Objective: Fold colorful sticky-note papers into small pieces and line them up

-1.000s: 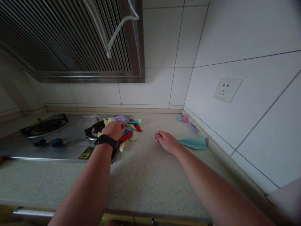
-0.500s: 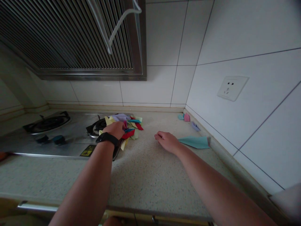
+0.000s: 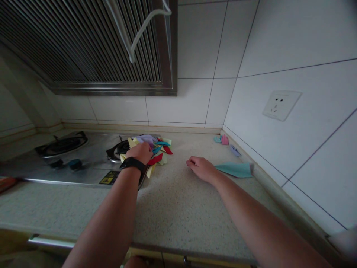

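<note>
My left hand (image 3: 140, 152), with a black watch (image 3: 132, 163) on its wrist, reaches into a pile of folded coloured papers (image 3: 156, 160). Its fingers are curled down, and the fingertips with whatever they pinch are hidden. Yellow, lilac, blue, red and pale green pieces make up the pile, which lies at the right edge of the stove. On the bare countertop to the right rests my right hand (image 3: 201, 167), closed, with nothing visible in it. A teal folded paper (image 3: 235, 170) lies just behind its wrist.
A gas stove (image 3: 89, 160) with two burners fills the left side, below a metal range hood (image 3: 117, 89). Small folded papers, teal (image 3: 217, 139), pink (image 3: 224, 140) and lilac (image 3: 234, 150), lie by the right wall. A socket (image 3: 282, 105) is on that wall.
The view has turned slightly left. A pink piece seen beside my left fingers earlier is now out of sight. My right hand stays in place on the counter.
</note>
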Tool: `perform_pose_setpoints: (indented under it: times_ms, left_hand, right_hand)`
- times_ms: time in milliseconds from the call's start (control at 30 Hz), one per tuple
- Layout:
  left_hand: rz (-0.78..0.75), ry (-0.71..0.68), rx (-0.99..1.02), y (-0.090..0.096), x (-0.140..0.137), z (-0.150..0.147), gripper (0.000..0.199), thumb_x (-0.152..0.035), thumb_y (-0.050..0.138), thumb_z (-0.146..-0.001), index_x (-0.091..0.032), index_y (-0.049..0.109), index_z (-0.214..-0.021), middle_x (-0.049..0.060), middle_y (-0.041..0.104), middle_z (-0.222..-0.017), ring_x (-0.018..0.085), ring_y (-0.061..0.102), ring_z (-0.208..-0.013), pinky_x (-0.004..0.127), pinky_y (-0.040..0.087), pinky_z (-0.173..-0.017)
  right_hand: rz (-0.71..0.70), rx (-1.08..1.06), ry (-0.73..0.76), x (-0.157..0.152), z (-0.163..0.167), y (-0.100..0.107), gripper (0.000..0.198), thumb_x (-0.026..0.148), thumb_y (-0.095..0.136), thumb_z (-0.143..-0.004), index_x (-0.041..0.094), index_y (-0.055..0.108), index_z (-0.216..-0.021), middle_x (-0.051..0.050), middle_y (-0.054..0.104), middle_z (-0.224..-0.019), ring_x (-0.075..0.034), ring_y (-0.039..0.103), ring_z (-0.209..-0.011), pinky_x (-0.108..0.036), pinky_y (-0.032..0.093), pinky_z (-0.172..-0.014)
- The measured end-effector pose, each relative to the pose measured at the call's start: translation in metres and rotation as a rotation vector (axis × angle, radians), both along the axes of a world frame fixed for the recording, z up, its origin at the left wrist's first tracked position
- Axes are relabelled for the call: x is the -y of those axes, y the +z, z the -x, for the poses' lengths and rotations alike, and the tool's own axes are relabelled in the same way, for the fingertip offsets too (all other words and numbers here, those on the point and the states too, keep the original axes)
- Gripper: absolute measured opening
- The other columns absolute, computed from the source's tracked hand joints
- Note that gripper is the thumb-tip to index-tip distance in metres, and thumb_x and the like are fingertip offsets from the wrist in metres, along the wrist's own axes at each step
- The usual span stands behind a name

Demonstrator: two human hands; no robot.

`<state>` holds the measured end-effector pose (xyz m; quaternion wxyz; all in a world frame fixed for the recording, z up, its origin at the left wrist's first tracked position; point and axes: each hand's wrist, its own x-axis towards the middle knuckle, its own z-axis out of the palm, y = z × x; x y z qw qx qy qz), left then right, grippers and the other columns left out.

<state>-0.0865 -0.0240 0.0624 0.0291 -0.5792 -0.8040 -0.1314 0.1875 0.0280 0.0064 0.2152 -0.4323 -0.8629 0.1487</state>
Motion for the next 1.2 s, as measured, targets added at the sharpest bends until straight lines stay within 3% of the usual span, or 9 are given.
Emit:
perform_pose_setpoints:
  times_ms: [400,667,800,933,1067,1200]
  left_hand:
    - [-0.027,-0.033,-0.029,-0.006,-0.005,0.000,0.027,-0.037,0.045,-0.084,-0.021,0.064,-0.094,0.010,0.067,-0.096,0.026,0.062,-0.090,0.033,0.046,-0.076]
    - [-0.136,-0.042,-0.084,-0.002,-0.004,-0.005,0.027,-0.037,0.041,-0.088,-0.021,0.062,-0.095,0.010,0.066,-0.089,0.027,0.062,-0.085,0.035,0.045,-0.071]
    - [-0.196,-0.208,-0.089,0.003,-0.001,-0.019,0.024,-0.036,0.042,-0.089,-0.021,0.061,-0.095,0.007,0.065,-0.088,0.023,0.060,-0.085,0.032,0.044,-0.075]
    - [-0.206,-0.466,-0.063,0.002,0.003,-0.041,0.021,-0.035,0.047,-0.089,-0.022,0.061,-0.098,0.005,0.064,-0.094,0.020,0.058,-0.088,0.029,0.043,-0.078]
    - [-0.251,-0.624,-0.035,-0.006,0.005,-0.060,0.017,-0.033,0.050,-0.088,-0.021,0.062,-0.093,0.005,0.062,-0.090,0.018,0.058,-0.083,0.027,0.044,-0.076]
    - [-0.257,-0.720,0.022,-0.015,0.005,-0.069,0.013,-0.029,0.052,-0.086,-0.021,0.062,-0.091,0.003,0.063,-0.086,0.016,0.059,-0.080,0.028,0.045,-0.077]
  right_hand:
    - [-0.002,0.026,0.038,-0.001,-0.001,0.000,0.024,0.037,0.050,-0.090,0.021,0.068,-0.088,-0.007,0.069,-0.085,-0.018,0.061,-0.077,-0.027,0.036,-0.064]
    - [-0.002,0.028,0.032,0.000,-0.001,0.000,0.023,0.037,0.050,-0.090,0.021,0.067,-0.088,-0.007,0.069,-0.084,-0.018,0.061,-0.075,-0.027,0.035,-0.063]
    - [0.001,-0.058,-0.003,0.003,0.001,0.004,0.019,0.034,0.053,-0.088,0.021,0.061,-0.100,-0.006,0.068,-0.086,-0.016,0.060,-0.072,-0.026,0.036,-0.063]
    - [-0.026,-0.266,-0.025,0.006,-0.001,0.012,0.044,0.034,0.057,-0.084,0.023,0.043,-0.124,-0.004,0.066,-0.096,-0.011,0.056,-0.060,-0.025,0.039,-0.061]
    - [-0.017,-0.337,0.100,0.007,-0.005,0.017,0.035,0.032,0.059,-0.082,0.023,0.051,-0.115,-0.004,0.065,-0.101,-0.010,0.058,-0.064,-0.024,0.042,-0.062]
    - [-0.023,-0.278,0.144,0.008,-0.007,0.017,0.017,0.030,0.057,-0.085,0.021,0.063,-0.098,-0.002,0.066,-0.085,-0.011,0.058,-0.067,-0.024,0.041,-0.066]
